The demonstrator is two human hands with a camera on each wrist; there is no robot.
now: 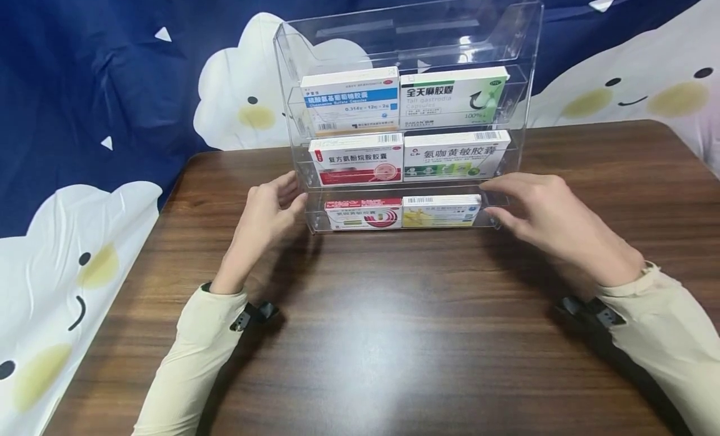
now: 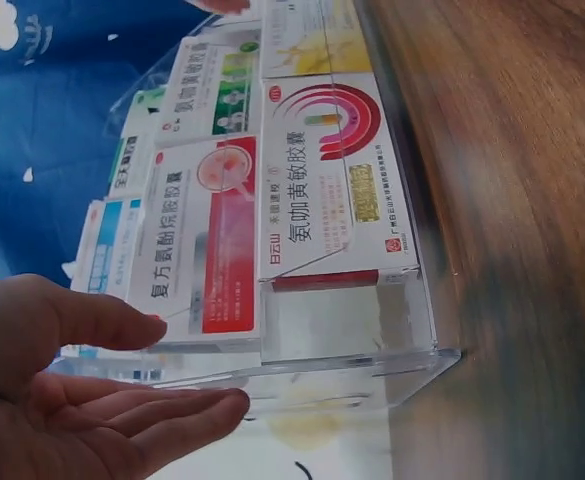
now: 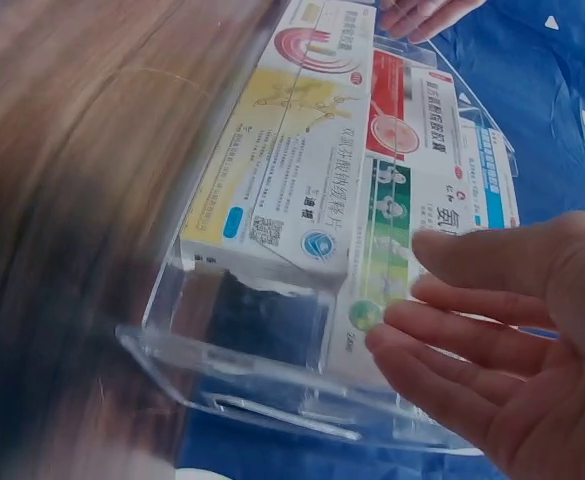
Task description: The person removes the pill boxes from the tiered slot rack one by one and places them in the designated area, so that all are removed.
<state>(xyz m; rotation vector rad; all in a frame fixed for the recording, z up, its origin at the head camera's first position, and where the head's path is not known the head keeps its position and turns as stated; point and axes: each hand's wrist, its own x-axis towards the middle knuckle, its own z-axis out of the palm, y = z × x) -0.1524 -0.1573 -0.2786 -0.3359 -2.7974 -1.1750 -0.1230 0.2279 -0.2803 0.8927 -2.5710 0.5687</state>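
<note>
A clear plastic display rack (image 1: 360, 187) stands on the table with three tiers of medicine boxes, two per tier. My left hand (image 1: 267, 211) is at its lower left side, thumb apart from nearly straight fingers; in the left wrist view the thumb overlaps the side wall near a red-and-white box (image 2: 207, 240). At the lower right side is my right hand (image 1: 554, 220), fingers extended and loosely bent, fingertips right at the rack's edge. In the right wrist view they overlap the green-and-white box (image 3: 382, 250), beside a yellow-and-white box (image 3: 282, 170). Neither hand pinches a box.
The brown wooden table (image 1: 365, 336) extends in front of the rack. Behind hangs a dark blue curtain (image 1: 124, 61) with white cloud prints. On the upper tiers sit a blue-and-white box (image 1: 351, 102) and a green-and-white capsule box (image 1: 450, 102).
</note>
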